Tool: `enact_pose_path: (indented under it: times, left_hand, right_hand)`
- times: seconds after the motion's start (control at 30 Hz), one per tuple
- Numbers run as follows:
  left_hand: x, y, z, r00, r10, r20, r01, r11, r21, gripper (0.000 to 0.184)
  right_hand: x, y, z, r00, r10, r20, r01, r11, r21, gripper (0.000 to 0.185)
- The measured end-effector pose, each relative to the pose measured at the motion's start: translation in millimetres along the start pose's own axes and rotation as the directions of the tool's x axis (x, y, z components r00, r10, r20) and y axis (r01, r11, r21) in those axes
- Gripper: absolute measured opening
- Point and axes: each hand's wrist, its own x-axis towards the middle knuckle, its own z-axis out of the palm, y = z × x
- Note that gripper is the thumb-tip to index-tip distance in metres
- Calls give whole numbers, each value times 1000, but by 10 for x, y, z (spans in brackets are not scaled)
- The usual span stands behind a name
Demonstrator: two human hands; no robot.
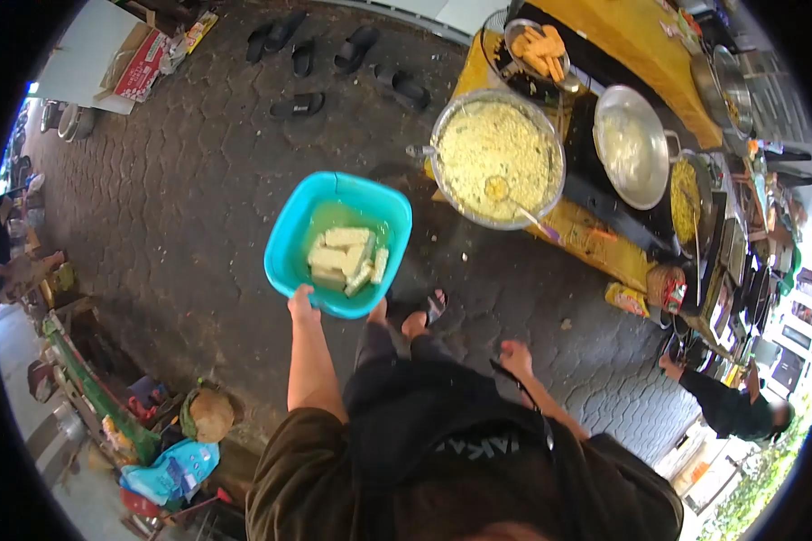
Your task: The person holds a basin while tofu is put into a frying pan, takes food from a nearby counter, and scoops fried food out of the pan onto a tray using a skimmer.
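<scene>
My left hand (pixel 304 304) is closed on the near-left rim of a turquoise plastic basin (pixel 278 236), holding it in front of me. Several pale, rough-surfaced blocks (pixel 345 257), resembling tempeh or tofu, sit in cloudy yellowish liquid inside it. To the right, my right hand (pixel 516 358) hangs apart from the basin, fingers curled. A thin dark strip runs by this hand; whether the fingers hold it is unclear. Nearest beyond is a large metal bowl (pixel 439 149) of yellow batter with green bits, a ladle (pixel 537 223) resting in it.
On the yellow bench (pixel 595 243) stand a wide pan of oil (pixel 636 149), a wok of yellow food (pixel 686 203) and a strainer of fried pieces (pixel 539 50). Black sandals (pixel 358 50) lie on the paving. Another person (pixel 731 401) is at far right. Clutter (pixel 171 469) lines the left.
</scene>
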Motion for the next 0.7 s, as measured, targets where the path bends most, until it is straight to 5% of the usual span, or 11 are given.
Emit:
enact_pose_path:
  times: [0.27, 0.43, 0.5, 0.53, 0.7]
  left_hand:
    - [1417, -1482, 394, 984, -161, 79, 173, 968, -181, 41]
    - [1976, -1932, 732, 956, -182, 232, 194, 980, -32, 53]
    - [2188, -2022, 879, 912, -353, 212, 339, 936, 99, 61]
    - [2157, -2006, 1006, 919, -388, 75, 376, 916, 140, 60]
    - [2738, -2635, 992, 926, -139, 352, 144, 990, 12, 65]
  right_hand:
    - [72, -707, 632, 994, -96, -61, 87, 987, -136, 29]
    - [335, -696, 1174, 954, -287, -91, 263, 942, -210, 35]
    - [353, -867, 1138, 936, -345, -73, 315, 912, -263, 36]
    - [351, -903, 1134, 936, -348, -52, 323, 910, -261, 34]
    - [406, -770, 1197, 962, -272, -32, 262, 948, -181, 29]
